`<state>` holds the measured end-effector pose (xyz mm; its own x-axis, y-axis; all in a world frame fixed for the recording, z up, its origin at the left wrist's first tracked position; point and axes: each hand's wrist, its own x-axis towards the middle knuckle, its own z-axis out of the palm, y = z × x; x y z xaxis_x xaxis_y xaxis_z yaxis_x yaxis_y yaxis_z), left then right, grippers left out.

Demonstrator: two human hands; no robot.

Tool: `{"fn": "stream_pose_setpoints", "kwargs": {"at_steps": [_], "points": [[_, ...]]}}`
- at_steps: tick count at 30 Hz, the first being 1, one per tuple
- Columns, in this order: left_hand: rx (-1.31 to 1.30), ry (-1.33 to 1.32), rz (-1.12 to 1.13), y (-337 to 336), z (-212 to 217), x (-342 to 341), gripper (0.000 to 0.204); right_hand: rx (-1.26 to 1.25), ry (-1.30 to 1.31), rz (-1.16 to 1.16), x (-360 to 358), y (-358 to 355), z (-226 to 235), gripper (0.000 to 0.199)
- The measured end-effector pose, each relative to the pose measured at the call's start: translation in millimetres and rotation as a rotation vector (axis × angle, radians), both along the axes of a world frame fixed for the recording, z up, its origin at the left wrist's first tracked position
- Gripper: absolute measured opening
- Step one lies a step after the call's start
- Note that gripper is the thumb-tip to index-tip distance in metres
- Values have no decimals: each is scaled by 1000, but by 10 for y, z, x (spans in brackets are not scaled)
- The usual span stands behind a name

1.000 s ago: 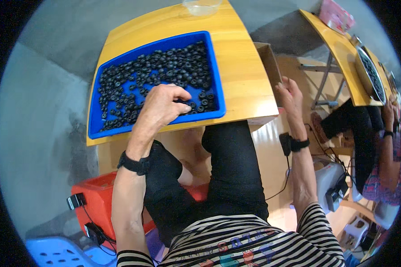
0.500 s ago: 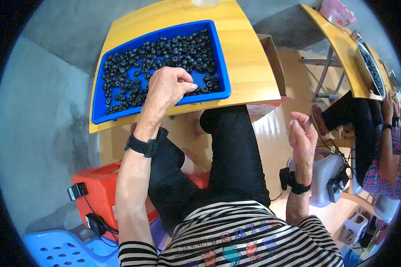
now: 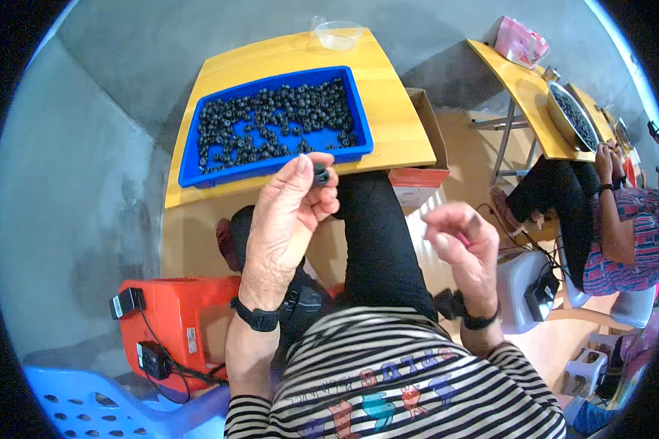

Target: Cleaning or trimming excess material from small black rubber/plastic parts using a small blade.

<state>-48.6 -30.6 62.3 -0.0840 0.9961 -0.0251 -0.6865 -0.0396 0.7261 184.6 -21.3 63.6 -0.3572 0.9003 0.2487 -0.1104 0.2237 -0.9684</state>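
While the left hand point(image 3: 284, 214) is grasping a rounded black piece point(image 3: 320, 175), the right hand point(image 3: 470, 247) is hovering.
I cannot tell its grip's state.

downward head-worn fisheye view

The left hand point(image 3: 291, 208) pinches a black piece point(image 3: 321, 175) near the blue tray point(image 3: 324, 138) of similar pieces point(image 3: 293, 101) on the tabletop point(image 3: 389, 110); the right hand point(image 3: 465, 245) curls, apart.

Fairly bright, shadowed wall point(image 3: 445, 73), floor point(image 3: 454, 186) glare, bowed edges, black corners
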Motion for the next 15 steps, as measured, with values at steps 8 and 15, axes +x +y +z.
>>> {"fn": "stream_pose_setpoints", "kwargs": {"at_steps": [8,15], "points": [[54,-26,9,-292,209,384,24,657,-152,-95,-595,95,342,37],[107,-8,51,-384,260,614,21,754,-148,-197,-508,51,274,31]]}}
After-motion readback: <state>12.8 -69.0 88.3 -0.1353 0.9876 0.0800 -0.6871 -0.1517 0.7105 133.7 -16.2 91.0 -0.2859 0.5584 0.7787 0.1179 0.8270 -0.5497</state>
